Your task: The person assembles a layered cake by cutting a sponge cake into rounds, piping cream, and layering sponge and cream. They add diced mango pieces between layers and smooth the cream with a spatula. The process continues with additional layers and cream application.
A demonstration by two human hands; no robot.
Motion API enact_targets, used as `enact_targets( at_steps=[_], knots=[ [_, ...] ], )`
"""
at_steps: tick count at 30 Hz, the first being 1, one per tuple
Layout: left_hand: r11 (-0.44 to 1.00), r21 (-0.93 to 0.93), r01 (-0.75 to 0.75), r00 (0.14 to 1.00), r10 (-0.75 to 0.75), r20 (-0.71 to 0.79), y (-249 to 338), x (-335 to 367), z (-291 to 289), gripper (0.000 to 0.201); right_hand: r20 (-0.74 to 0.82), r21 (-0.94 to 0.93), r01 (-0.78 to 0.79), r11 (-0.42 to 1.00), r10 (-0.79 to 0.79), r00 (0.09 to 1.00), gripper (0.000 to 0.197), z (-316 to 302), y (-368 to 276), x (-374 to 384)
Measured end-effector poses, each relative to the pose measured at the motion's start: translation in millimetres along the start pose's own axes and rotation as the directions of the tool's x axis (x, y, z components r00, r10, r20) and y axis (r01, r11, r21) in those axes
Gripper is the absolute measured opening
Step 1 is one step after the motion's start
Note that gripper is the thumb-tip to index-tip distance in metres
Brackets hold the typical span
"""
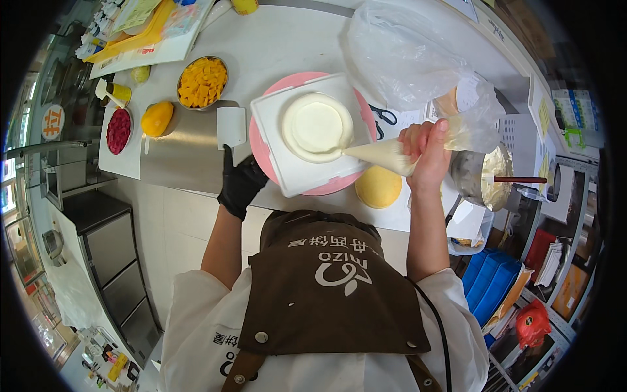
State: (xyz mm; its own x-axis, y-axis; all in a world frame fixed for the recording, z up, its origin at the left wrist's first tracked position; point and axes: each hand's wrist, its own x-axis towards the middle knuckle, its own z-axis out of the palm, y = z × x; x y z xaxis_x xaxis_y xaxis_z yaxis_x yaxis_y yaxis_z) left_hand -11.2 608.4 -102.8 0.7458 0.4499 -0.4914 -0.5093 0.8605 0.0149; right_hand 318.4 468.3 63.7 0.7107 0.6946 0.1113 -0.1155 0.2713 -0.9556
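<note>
— In the head view, where's the cake [317,127]?
— On a white board [294,175] atop the pink turntable [294,80], which stands on the surface [281,39].
— And the hands?
— The bare right hand [428,153] has its fingers clamped around a piping bag [379,154], nozzle end at the cream ring [289,130]. The gloved left hand [243,179] is at the turntable's edge, thumb apart; I can't tell whether it's touching.
— Which step?
— Piping the rim, I'd judge. The ring looks nearly closed; next probably calls for easing pressure and lifting cleanly.
</note>
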Motion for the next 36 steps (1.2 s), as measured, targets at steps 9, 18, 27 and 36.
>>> enact_targets(
  at_steps=[9, 18, 27, 36],
  knots=[
    [0.953, 0.193, 0.232, 0.971, -0.24, 0.017, -10, -7, -4, 0.099, -0.1, -0.001, 0.031, 1.0, -0.031, 0.995, 0.048, -1, 2, 7],
    [0.974, 0.168, 0.154, 0.988, -0.148, -0.048, 3, 4, -9, 0.102, -0.067, -0.498, -0.016, 0.867, -0.02, 0.998, 0.056, -55, -112, 28],
    [0.963, 0.199, 0.184, 0.983, -0.177, -0.052, -12, -5, -84, 0.099, 0.125, -0.992, 0.127, 0.029, 0.479, 0.869, 0.06, -116, 95, 76],
    [0.947, 0.32, 0.018, 0.904, 0.121, -0.41, 21, -38, -69, 0.068, 0.228, -0.894, 0.002, 0.449, 0.45, 0.864, 0.053, -108, 196, 126]
  ],
)
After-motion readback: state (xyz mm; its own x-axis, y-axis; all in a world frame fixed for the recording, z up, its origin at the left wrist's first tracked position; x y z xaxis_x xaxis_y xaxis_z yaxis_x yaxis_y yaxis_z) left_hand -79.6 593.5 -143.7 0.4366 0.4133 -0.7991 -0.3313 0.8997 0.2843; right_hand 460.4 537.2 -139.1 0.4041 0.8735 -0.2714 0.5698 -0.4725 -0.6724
